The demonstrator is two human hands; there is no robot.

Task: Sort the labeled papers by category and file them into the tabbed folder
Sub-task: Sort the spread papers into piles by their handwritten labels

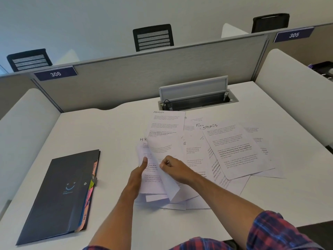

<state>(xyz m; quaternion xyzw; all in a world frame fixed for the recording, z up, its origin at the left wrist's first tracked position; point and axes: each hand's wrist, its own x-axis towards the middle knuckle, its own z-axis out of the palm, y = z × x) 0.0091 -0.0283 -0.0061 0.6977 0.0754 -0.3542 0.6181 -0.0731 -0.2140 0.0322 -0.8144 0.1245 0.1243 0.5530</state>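
**Sorting labeled sheets at desk 306**

Right hand [173,168] pinched the ADMIN sheet [164,141], lifted and curling above the HR sheet [150,170]. Left hand [137,175] lay with straight fingers on the HR sheet, thumb up, grasping nothing. Loose papers [234,150], one marked SPORTS, spread across the white desk [108,132]. Closed dark tabbed folder [61,192] sat left of the papers, well apart.
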